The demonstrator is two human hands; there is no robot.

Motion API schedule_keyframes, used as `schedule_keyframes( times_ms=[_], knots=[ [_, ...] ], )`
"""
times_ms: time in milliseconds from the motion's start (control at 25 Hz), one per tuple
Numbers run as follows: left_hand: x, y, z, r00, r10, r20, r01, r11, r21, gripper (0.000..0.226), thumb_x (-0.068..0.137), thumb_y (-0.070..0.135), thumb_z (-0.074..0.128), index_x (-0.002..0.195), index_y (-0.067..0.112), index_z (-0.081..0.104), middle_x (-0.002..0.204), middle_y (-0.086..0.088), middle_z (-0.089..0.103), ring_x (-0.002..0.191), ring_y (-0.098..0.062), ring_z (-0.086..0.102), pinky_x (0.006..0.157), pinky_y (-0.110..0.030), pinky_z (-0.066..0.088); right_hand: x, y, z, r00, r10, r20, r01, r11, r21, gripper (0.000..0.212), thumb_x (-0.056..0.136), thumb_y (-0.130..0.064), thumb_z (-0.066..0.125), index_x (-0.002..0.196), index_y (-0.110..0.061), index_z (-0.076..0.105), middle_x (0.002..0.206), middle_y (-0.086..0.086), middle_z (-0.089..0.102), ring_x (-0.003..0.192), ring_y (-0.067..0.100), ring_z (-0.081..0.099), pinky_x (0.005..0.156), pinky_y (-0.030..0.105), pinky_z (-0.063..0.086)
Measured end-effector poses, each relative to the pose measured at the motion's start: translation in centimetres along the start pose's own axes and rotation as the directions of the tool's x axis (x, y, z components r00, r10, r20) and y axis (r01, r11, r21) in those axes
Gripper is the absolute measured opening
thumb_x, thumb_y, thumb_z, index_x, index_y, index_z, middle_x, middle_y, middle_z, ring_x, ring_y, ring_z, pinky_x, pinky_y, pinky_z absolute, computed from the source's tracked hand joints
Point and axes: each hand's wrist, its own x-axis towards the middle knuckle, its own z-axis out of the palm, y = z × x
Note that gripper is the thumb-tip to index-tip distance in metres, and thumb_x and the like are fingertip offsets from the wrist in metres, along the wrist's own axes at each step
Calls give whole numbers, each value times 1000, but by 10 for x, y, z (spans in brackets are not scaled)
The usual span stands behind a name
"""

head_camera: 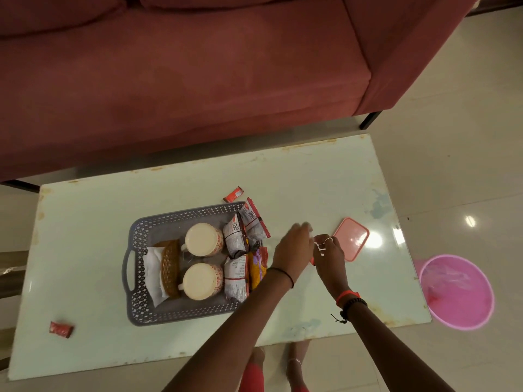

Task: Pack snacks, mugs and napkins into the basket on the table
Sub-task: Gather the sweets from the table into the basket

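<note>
From my station I see the grey basket (169, 219) sitting on the bench (311, 179), a little left of its middle. Inside it two cream mugs (204, 239) stand upside down one behind the other, with white napkins (151, 274) in a wicker holder (170, 267) at their left and a cluster of snack packets (240, 244) at their right, some leaning over the basket's right rim. Just right of the basket the two grips meet above the bench. The right grip (329, 256) has its fingers curled around a small red thing (312, 261), mostly hidden. The left grip (293, 244) touches it with its back to the camera, and its fingers are blurred, so I cannot tell whether it holds anything. A pink lid (351, 238) lies flat just beyond the right grip. One red sachet (234, 193) lies near the basket's far corner, another (61, 329) well apart at the bench's near left. A pink bin (457, 291) stands on the floor at the right, a red sofa (198, 80) behind.
</note>
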Motion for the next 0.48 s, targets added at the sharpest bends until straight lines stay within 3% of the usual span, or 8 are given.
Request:
schedule_keyframes(
  times_ms=[120, 200, 360, 480],
  knots=[
    [34, -8, -63, 968, 91, -233, -119, 987, -105, 24, 98, 19, 42, 109, 9, 61, 108, -11, 63, 91, -23, 64, 81, -33, 54, 4, -4, 5, 999, 13, -35, -13, 1000, -18, 17, 92, -7, 50, 103, -7, 63, 111, 8, 59, 97, 23, 59, 82, 31, 51],
    [59, -35, -97, 950, 37, -310, -74, 991, -107, 26, 98, 15, 41, 107, 6, 64, 111, -12, 62, 96, -25, 63, 86, -36, 52, 7, -8, 6, 998, 30, -50, -31, 1000, -6, 18, 92, -7, 49, 102, -7, 64, 111, 7, 60, 95, 23, 60, 80, 28, 48],
    [99, -113, -122, 969, -134, -208, 166, 976, 142, 29, 97, 10, 39, 111, 2, 63, 119, -20, 56, 110, -33, 56, 95, -44, 48, 17, -15, 5, 995, 43, -89, -43, 999, 0, 19, 92, -6, 47, 102, -8, 64, 108, 6, 61, 91, 20, 59, 79, 25, 46],
    [117, -150, -121, 970, -213, -114, 238, 924, 298, 29, 96, 16, 47, 116, -2, 57, 123, -23, 54, 115, -35, 54, 97, -43, 47, 24, -19, 4, 992, 26, -122, -29, 999, -18, 19, 91, -5, 48, 100, -8, 65, 105, 6, 62, 88, 20, 60, 78, 24, 45]
  ],
)
